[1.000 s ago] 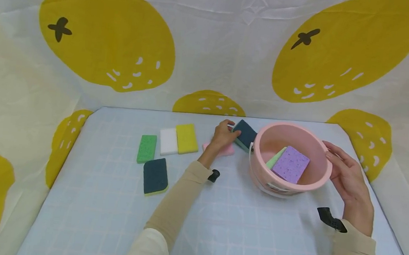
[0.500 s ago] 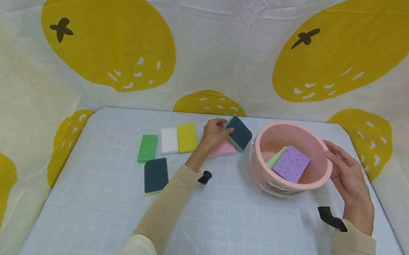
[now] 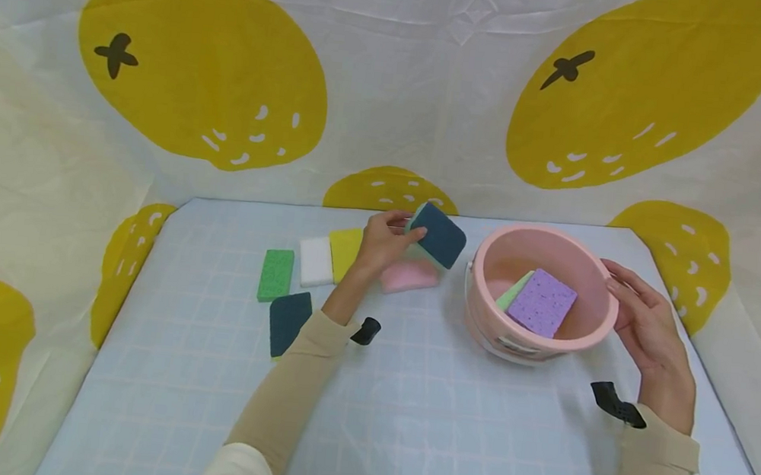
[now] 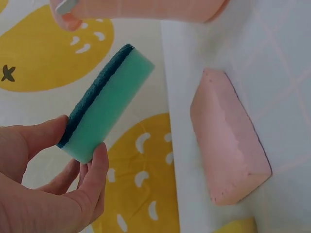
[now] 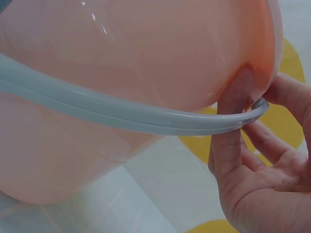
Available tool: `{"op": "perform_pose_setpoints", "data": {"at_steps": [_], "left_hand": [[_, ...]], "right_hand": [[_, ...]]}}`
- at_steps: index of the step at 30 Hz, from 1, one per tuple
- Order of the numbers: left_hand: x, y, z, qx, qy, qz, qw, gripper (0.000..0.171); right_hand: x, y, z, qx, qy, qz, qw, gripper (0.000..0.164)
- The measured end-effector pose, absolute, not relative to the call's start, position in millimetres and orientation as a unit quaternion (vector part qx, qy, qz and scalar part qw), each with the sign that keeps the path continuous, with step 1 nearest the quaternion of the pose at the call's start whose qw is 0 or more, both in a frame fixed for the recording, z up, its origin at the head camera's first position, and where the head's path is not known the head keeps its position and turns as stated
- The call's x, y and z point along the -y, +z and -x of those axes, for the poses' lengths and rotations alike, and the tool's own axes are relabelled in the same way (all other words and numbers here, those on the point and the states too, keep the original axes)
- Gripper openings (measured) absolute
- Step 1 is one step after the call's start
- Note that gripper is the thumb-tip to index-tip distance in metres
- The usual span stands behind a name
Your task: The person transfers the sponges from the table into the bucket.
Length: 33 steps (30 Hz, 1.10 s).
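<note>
My left hand (image 3: 380,245) pinches a green sponge (image 4: 109,102) with a dark scouring pad, thumb on the pad and fingers on the foam. It is raised above the table, between a pink sponge (image 3: 411,277) and a pink bucket (image 3: 516,257). My right hand (image 3: 653,340) holds the bucket's right rim; in the right wrist view the thumb lies against the outer wall, behind the pale handle (image 5: 160,120). Inside the bucket a purple speckled sponge (image 3: 542,303) leans over a light green one (image 3: 513,292).
Left of my left hand lie a yellow sponge (image 3: 343,248), a white sponge (image 3: 315,262), a green sponge (image 3: 276,275) and a dark-topped sponge (image 3: 288,322), partly behind my sleeve. A fruit-printed cloth (image 3: 396,78) hangs behind the table.
My left hand has drawn the dark-padded sponge left from beside the bucket and lifted it, uncovering more of the pink sponge. The right hand stays at the rim.
</note>
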<state>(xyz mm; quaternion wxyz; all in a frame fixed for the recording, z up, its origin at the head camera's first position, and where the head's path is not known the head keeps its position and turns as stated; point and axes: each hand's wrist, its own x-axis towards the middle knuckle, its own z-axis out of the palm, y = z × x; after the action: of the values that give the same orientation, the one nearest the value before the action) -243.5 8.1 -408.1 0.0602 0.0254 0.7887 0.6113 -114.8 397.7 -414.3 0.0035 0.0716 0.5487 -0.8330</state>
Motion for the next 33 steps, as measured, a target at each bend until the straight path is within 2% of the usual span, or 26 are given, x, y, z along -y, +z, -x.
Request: {"op": "perform_pose_setpoints", "data": {"at_steps": [21,33], "left_hand": [[-1,-338,211,-0.764,0.633,-0.122,0.002,0.047],[-32,-313,194,-0.738,0.646,-0.192,-0.01,0.044]], "right_hand": [[-395,-414,117,-0.547,-0.835,-0.063,0.001,0.037],[-397,-413,114,-0.546,-0.835,-0.072,0.003,0.037]]}}
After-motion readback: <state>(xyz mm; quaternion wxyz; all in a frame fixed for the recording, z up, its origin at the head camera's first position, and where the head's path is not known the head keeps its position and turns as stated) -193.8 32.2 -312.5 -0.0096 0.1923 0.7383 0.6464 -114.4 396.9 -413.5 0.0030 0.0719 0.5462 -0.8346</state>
